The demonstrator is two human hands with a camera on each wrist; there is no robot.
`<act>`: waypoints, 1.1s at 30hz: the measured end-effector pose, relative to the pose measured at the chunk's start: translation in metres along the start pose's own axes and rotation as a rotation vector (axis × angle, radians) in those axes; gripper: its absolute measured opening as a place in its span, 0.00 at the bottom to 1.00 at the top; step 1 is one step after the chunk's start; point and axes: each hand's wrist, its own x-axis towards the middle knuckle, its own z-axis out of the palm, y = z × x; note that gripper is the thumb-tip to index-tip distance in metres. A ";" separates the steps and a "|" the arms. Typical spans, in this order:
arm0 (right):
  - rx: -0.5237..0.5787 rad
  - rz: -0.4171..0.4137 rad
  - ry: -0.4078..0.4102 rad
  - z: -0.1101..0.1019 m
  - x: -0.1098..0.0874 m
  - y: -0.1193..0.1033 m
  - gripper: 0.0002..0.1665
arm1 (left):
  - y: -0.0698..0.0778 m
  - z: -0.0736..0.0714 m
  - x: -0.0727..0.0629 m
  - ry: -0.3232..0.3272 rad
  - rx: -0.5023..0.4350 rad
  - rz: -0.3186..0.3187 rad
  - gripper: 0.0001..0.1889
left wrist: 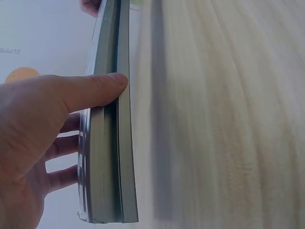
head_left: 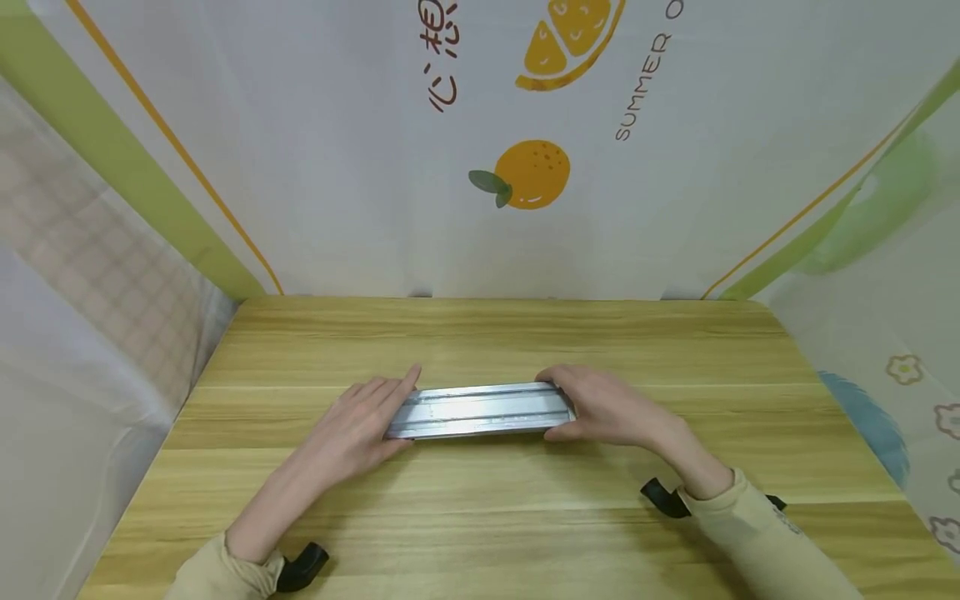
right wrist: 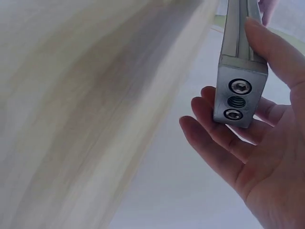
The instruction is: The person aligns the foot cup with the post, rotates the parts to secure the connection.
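A silvery aluminium profile bar (head_left: 480, 410) with lengthwise grooves is held roughly level, and its shadow falls on the wooden table (head_left: 487, 517), apart from it. At its left end, my left hand (head_left: 358, 425) grips it. In the left wrist view the thumb (left wrist: 107, 88) presses one grooved side, with the other fingers behind the far side. My right hand (head_left: 603, 407) holds the opposite end between thumb and fingers. The right wrist view shows an end plate (right wrist: 240, 98) with two socket-head screws and a threaded hole between them; fingers (right wrist: 209, 136) pass beneath the bar.
Behind the table hangs a white cloth (head_left: 337, 200) printed with oranges and lettering. Pale patterned cloth (head_left: 112, 333) also borders the left side. A black curved piece (head_left: 302, 568) sits by the left cuff, another black piece (head_left: 663, 498) by the right sleeve.
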 end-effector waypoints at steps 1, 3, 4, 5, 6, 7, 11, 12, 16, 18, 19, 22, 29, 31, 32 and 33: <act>0.004 -0.008 0.013 -0.001 0.000 0.000 0.45 | 0.000 -0.001 0.000 0.006 0.004 -0.001 0.57; 0.011 -0.017 0.033 -0.004 -0.001 0.000 0.45 | 0.002 -0.003 0.001 0.020 0.010 -0.005 0.57; 0.016 -0.022 0.043 -0.005 -0.002 0.000 0.46 | 0.002 -0.003 0.002 0.027 0.011 -0.008 0.57; 0.024 -0.026 0.050 -0.006 -0.002 0.001 0.45 | 0.003 -0.004 0.002 0.034 0.012 -0.010 0.57; 0.028 -0.029 0.058 -0.008 -0.002 0.001 0.45 | 0.003 -0.004 0.002 0.043 0.012 -0.013 0.56; 0.029 -0.029 0.066 -0.009 -0.003 0.001 0.45 | 0.004 -0.004 0.003 0.051 0.013 -0.015 0.55; 0.050 -0.044 0.097 -0.015 -0.004 0.000 0.45 | 0.006 -0.006 0.004 0.096 0.013 -0.015 0.51; 0.055 -0.051 0.106 -0.016 -0.004 0.000 0.45 | 0.006 -0.006 0.004 0.109 0.016 -0.014 0.50; 0.095 -0.075 0.148 -0.023 -0.006 -0.002 0.44 | 0.009 -0.009 0.004 0.155 0.006 -0.009 0.45; 0.121 -0.086 0.168 -0.025 -0.006 -0.002 0.44 | 0.011 -0.011 0.005 0.169 -0.004 -0.012 0.43; 0.133 -0.089 0.177 -0.027 -0.007 -0.002 0.44 | 0.012 -0.012 0.005 0.172 -0.011 -0.017 0.42; 0.171 -0.094 0.196 -0.031 -0.008 -0.002 0.45 | 0.015 -0.015 0.007 0.176 -0.025 -0.035 0.42; 0.367 -0.076 0.204 -0.040 -0.013 -0.006 0.44 | 0.021 -0.019 0.009 0.193 -0.044 -0.067 0.42; 0.424 -0.079 0.204 -0.043 -0.015 -0.007 0.43 | 0.022 -0.020 0.010 0.197 -0.042 -0.065 0.43; 0.440 -0.086 0.208 -0.043 -0.016 -0.008 0.43 | 0.022 -0.020 0.010 0.198 -0.040 -0.064 0.44; 0.454 -0.097 0.214 -0.044 -0.016 -0.008 0.43 | 0.023 -0.020 0.011 0.200 -0.036 -0.062 0.45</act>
